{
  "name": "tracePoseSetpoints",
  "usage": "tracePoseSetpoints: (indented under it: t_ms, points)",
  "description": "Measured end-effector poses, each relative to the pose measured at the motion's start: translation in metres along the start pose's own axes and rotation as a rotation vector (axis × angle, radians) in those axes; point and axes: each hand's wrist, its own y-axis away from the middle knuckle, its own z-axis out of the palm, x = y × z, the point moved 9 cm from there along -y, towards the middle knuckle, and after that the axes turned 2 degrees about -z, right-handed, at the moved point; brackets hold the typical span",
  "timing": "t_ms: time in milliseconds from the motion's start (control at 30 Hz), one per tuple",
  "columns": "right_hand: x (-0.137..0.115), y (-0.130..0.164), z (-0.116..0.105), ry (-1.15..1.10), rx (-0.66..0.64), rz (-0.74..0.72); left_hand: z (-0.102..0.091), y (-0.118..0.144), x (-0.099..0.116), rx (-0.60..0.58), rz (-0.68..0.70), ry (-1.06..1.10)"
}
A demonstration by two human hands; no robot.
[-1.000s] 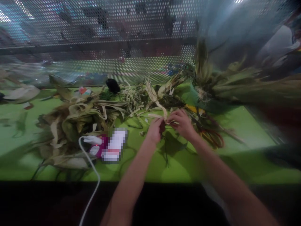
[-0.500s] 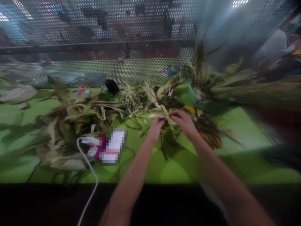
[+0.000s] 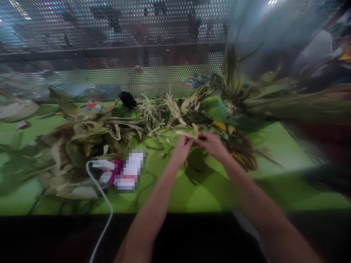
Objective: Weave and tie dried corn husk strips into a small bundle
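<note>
Over the middle of the green table, my left hand point(image 3: 182, 147) and my right hand point(image 3: 212, 144) nearly meet, fingertips pinched. Between them are pale strips of dried corn husk point(image 3: 185, 134); one end points left and another stands up. Both hands grip the husk, though the fingers hide where the strips cross. A thin dark stem point(image 3: 189, 173) shows below the hands; whether it joins the husk I cannot tell. Loose husks point(image 3: 172, 107) lie just beyond my fingers.
A large heap of dried husks point(image 3: 90, 135) covers the left. Near it lie a blurred-out white rectangle point(image 3: 130, 171) and a white cable point(image 3: 105, 197). A green basket point(image 3: 226, 109) with husks stands at the back right, before a perforated metal screen point(image 3: 164, 33). Orange-handled scissors point(image 3: 248, 160) lie right.
My right hand's fingers have closed in on the husk strips, nearer my left hand. The strip end that hung down in front is now hidden or folded away. The view has shifted slightly.
</note>
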Motion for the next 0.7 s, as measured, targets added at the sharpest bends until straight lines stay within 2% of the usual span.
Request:
tracePoseSetpoints:
  t_ms: [100, 233, 300, 400, 500, 600, 700]
  points:
    - [-0.013, 0.0, -0.001, 0.081, 0.001, -0.099, 0.001, 0.003, -0.01, -0.01, -0.146, 0.12]
    - [-0.019, 0.001, -0.005, -0.026, -0.027, -0.117, 0.012, 0.009, -0.019, -0.096, -0.298, 0.353]
    - [-0.02, 0.001, -0.006, -0.016, -0.052, -0.1, 0.014, 0.01, -0.014, -0.137, -0.27, 0.349]
    - [-0.021, 0.002, -0.01, 0.131, -0.058, -0.097, 0.016, 0.009, 0.0, -0.192, -0.15, 0.222]
    - [-0.024, 0.003, -0.007, 0.195, -0.076, -0.107, 0.015, 0.008, 0.009, -0.196, -0.047, 0.108]
    - [-0.023, 0.003, -0.001, 0.021, -0.083, -0.084, 0.008, 0.006, 0.01, -0.128, -0.006, -0.013]
    - [-0.013, 0.002, 0.004, -0.238, -0.077, 0.022, 0.002, 0.004, 0.005, -0.067, -0.028, -0.09]
